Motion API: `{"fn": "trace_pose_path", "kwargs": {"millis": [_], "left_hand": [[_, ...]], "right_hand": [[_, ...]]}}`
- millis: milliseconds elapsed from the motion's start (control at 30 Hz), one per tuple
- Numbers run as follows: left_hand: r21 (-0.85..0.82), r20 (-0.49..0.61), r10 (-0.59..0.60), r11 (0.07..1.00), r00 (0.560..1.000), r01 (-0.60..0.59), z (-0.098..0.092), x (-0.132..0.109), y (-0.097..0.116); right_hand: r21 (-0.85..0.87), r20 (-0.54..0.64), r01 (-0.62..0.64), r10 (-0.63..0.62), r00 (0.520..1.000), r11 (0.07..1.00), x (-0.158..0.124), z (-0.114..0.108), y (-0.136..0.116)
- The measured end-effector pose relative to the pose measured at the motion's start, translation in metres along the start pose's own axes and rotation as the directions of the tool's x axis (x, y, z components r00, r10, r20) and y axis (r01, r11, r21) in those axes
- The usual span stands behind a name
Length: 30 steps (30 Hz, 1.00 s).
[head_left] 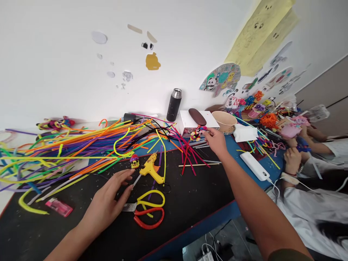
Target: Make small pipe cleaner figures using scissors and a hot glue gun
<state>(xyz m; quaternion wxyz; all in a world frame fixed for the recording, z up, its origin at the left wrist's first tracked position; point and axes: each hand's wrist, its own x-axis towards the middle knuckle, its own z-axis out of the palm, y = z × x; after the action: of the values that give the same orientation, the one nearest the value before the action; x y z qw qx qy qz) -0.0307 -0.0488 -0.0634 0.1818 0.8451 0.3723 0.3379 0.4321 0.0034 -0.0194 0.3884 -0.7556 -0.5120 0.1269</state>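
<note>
My left hand (108,199) lies flat on the black mat (190,195), fingers stretched out toward the yellow glue gun (152,168) and a small purple and yellow figure (134,161). My right hand (216,139) reaches far across the table and pinches a small colourful pipe-cleaner figure (198,133) beside the white box (187,121). Yellow and red pipe-cleaner loops (149,210) lie just right of my left hand.
A big heap of coloured pipe cleaners (67,148) covers the left of the table. A pink lighter (59,207), a black flask (174,105), a beige bowl (224,121) and a white power bank (254,166) lie about. Another person's hands (292,159) work at the right.
</note>
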Motion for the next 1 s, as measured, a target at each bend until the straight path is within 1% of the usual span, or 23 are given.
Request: {"fn": "trace_pose_path", "kwargs": {"millis": [167,300,367,467,567,633,733,867,1000], "left_hand": [[-0.002,0.011,-0.004,1.000,1.000,0.004,0.002,-0.003,-0.006],[-0.001,0.008,0.024,1.000,1.000,-0.024,0.004,-0.002,-0.008],[0.001,0.001,0.033,0.999,0.999,-0.033,0.005,-0.001,-0.008],[0.012,-0.007,0.035,0.999,0.999,-0.035,0.005,-0.002,-0.009],[0.025,-0.018,0.025,0.999,1.000,-0.024,0.005,-0.004,-0.015],[0.029,-0.026,0.006,1.000,1.000,-0.005,0.006,-0.007,-0.020],[0.028,-0.033,-0.033,0.999,0.999,0.034,0.007,-0.008,-0.026],[0.021,-0.031,-0.094,0.995,0.995,0.095,0.008,-0.007,-0.028],[0.037,-0.043,-0.088,0.995,0.995,0.089,0.008,-0.006,-0.027]], "right_hand": [[-0.022,0.038,-0.008,0.008,0.999,1.000,-0.007,-0.015,0.014],[-0.052,0.033,-0.016,0.018,0.999,0.999,-0.010,-0.014,0.019],[-0.061,0.037,-0.010,0.013,0.999,0.998,-0.008,-0.008,0.017],[-0.085,0.069,0.029,-0.024,0.997,0.996,-0.003,0.005,0.008],[-0.134,0.104,0.083,-0.069,0.992,0.988,0.003,0.016,-0.003],[-0.169,0.128,0.116,-0.095,0.987,0.979,0.006,0.019,-0.009],[-0.207,0.164,0.145,-0.111,0.980,0.968,0.009,0.017,-0.013],[-0.229,0.194,0.140,-0.095,0.976,0.963,0.011,0.008,-0.010],[-0.231,0.224,0.129,-0.077,0.972,0.964,0.015,0.001,-0.011]]}}
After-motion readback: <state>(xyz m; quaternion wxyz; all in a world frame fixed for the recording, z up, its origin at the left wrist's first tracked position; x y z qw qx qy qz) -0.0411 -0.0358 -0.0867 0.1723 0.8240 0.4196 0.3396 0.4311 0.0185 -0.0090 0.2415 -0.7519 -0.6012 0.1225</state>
